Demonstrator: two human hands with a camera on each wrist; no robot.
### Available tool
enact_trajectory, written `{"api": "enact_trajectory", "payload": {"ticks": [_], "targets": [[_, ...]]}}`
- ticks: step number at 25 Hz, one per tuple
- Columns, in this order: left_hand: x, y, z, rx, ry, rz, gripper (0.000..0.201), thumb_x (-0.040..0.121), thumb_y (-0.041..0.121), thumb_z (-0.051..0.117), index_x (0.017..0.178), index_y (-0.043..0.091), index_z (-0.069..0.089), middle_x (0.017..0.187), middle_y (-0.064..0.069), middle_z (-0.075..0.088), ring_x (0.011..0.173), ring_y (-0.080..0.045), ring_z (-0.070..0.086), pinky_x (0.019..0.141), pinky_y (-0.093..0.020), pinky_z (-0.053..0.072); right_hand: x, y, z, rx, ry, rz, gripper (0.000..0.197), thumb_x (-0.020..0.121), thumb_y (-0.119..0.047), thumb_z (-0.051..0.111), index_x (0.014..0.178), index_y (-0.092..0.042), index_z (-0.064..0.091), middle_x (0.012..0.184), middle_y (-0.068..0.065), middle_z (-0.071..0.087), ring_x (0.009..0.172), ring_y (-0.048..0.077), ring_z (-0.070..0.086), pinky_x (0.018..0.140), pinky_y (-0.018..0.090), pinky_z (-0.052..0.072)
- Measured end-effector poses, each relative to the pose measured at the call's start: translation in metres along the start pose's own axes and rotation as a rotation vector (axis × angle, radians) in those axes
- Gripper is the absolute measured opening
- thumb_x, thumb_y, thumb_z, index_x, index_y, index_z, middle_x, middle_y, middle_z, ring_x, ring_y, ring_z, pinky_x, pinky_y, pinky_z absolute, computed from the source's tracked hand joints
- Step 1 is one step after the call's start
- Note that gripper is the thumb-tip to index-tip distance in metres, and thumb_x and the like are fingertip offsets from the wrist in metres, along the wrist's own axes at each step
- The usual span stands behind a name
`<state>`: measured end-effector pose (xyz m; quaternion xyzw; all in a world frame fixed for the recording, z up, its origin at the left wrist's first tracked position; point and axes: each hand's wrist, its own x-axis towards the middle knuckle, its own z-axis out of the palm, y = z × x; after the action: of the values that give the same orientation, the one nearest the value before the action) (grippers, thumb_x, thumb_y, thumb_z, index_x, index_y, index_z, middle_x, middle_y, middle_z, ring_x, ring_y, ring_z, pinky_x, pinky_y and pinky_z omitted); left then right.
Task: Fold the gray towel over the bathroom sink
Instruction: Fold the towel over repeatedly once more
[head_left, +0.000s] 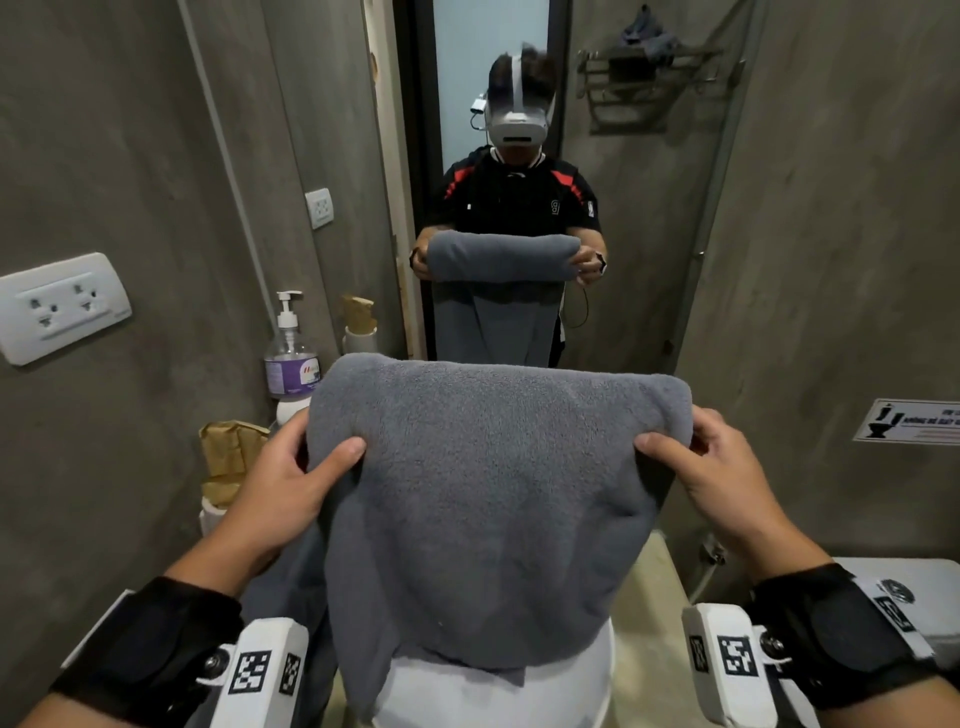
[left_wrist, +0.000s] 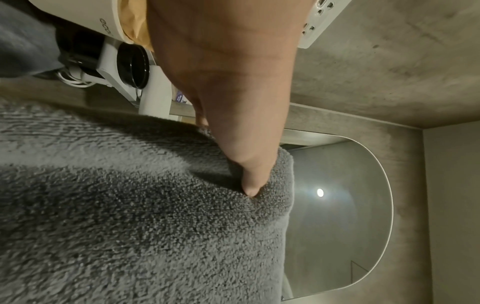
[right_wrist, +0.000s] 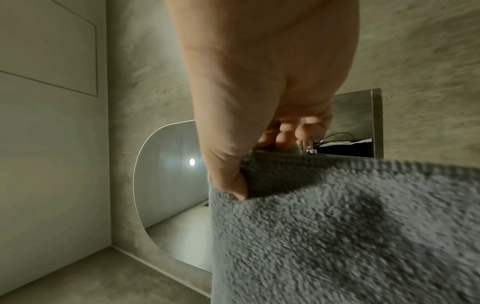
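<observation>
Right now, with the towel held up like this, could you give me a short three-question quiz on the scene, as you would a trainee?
1. True or false: only one hand holds the gray towel.
2. What stands nearest the left hand? A) pump bottle B) toilet sign C) wall rack
3. Fill in: the towel's lower end hangs over the white ____.

Key:
1. False: the left hand and the right hand each pinch a top corner.
2. A
3. sink
</observation>
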<state>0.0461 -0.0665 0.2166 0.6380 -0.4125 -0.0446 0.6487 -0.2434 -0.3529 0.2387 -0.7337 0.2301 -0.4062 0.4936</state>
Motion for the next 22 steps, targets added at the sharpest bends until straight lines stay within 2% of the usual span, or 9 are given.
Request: {"api": "enact_trajectory", "payload": {"ticks": [2, 5, 8, 10, 12, 15, 18, 20, 22], "targets": [[0.003, -0.002, 0.002, -0.034, -0.008, -0.046, 0.038, 0.079, 0.032, 0.071, 0.117, 0.029, 0.064, 0.116, 0.014, 0.073, 0.107, -0.001, 0.067, 0.088, -0.018, 0.054, 0.002, 0.003, 0.003, 0.027, 0.032, 0.025, 0.019, 0.085, -0.019, 0.076, 0.099, -0.03, 0.073, 0.114, 0.002, 0.069, 0.105, 0.015, 0.066, 0.094, 0.038, 0.053], [0.006, -0.006, -0.001, -0.086, -0.075, -0.104, 0.057, 0.066, 0.019, 0.084, 0.119, 0.022, 0.064, 0.117, 0.006, 0.074, 0.107, -0.008, 0.07, 0.081, -0.019, 0.056, 0.005, 0.003, 0.006, 0.079, 0.033, 0.073, 0.009, 0.089, -0.024, 0.071, 0.097, -0.022, 0.074, 0.098, 0.001, 0.078, 0.096, 0.019, 0.072, 0.086, 0.043, 0.057], [0.008, -0.01, -0.003, -0.097, -0.085, -0.102, 0.066, 0.058, 0.012, 0.087, 0.119, 0.022, 0.065, 0.117, 0.003, 0.074, 0.107, -0.012, 0.07, 0.08, -0.019, 0.056, 0.011, 0.005, 0.007, 0.042, 0.052, 0.098, 0.017, 0.093, -0.033, 0.066, 0.101, -0.019, 0.072, 0.099, 0.003, 0.077, 0.099, 0.016, 0.071, 0.085, 0.042, 0.057], [0.008, -0.014, -0.003, -0.11, -0.056, -0.097, 0.061, 0.062, 0.015, 0.087, 0.118, 0.029, 0.067, 0.117, 0.003, 0.074, 0.108, -0.014, 0.07, 0.081, -0.02, 0.056, 0.013, 0.009, 0.01, 0.004, 0.05, 0.106, 0.03, 0.095, -0.042, 0.061, 0.118, -0.022, 0.062, 0.105, -0.007, 0.073, 0.094, -0.006, 0.067, 0.078, 0.019, 0.055], [0.004, -0.02, -0.001, -0.117, -0.01, -0.091, 0.061, 0.066, 0.02, 0.089, 0.119, 0.04, 0.067, 0.12, 0.005, 0.073, 0.111, -0.012, 0.069, 0.084, -0.021, 0.056, 0.011, 0.012, 0.015, -0.041, 0.022, 0.11, 0.049, 0.095, -0.05, 0.053, 0.139, -0.031, 0.043, 0.115, -0.02, 0.06, 0.091, -0.022, 0.059, 0.073, -0.001, 0.041], [-0.001, -0.024, -0.002, -0.129, 0.028, -0.104, 0.063, 0.068, 0.04, 0.089, 0.124, 0.044, 0.061, 0.126, 0.007, 0.07, 0.117, -0.012, 0.066, 0.094, -0.032, 0.053, 0.007, 0.018, 0.02, -0.038, -0.069, 0.09, 0.075, 0.086, -0.064, 0.044, 0.152, -0.031, 0.034, 0.137, -0.02, 0.049, 0.114, -0.015, 0.05, 0.091, 0.003, 0.033], [-0.001, -0.026, -0.006, -0.107, 0.064, -0.104, 0.068, 0.063, 0.06, 0.085, 0.123, 0.041, 0.062, 0.126, 0.006, 0.07, 0.117, -0.014, 0.065, 0.1, -0.042, 0.048, 0.0, 0.023, 0.017, 0.043, -0.22, 0.068, 0.093, 0.079, -0.052, 0.071, 0.157, -0.032, 0.022, 0.13, -0.035, 0.055, 0.118, -0.019, 0.05, 0.095, 0.006, 0.042], [0.002, -0.026, -0.007, -0.121, 0.11, -0.09, 0.068, 0.063, 0.062, 0.086, 0.122, 0.037, 0.063, 0.123, 0.002, 0.071, 0.116, -0.017, 0.066, 0.101, -0.044, 0.048, -0.004, 0.027, 0.015, 0.004, -0.319, 0.05, 0.123, 0.07, -0.029, 0.089, 0.158, -0.034, 0.003, 0.13, -0.044, 0.051, 0.124, -0.019, 0.045, 0.091, 0.0, 0.039], [0.002, -0.027, -0.005, -0.12, 0.126, -0.073, 0.067, 0.063, 0.061, 0.086, 0.121, 0.035, 0.064, 0.121, 0.001, 0.072, 0.114, -0.018, 0.067, 0.101, -0.042, 0.048, -0.008, 0.03, 0.014, -0.038, -0.383, 0.062, 0.14, 0.064, -0.018, 0.093, 0.158, -0.031, -0.009, 0.133, -0.047, 0.044, 0.129, -0.02, 0.039, 0.094, -0.002, 0.034]]}}
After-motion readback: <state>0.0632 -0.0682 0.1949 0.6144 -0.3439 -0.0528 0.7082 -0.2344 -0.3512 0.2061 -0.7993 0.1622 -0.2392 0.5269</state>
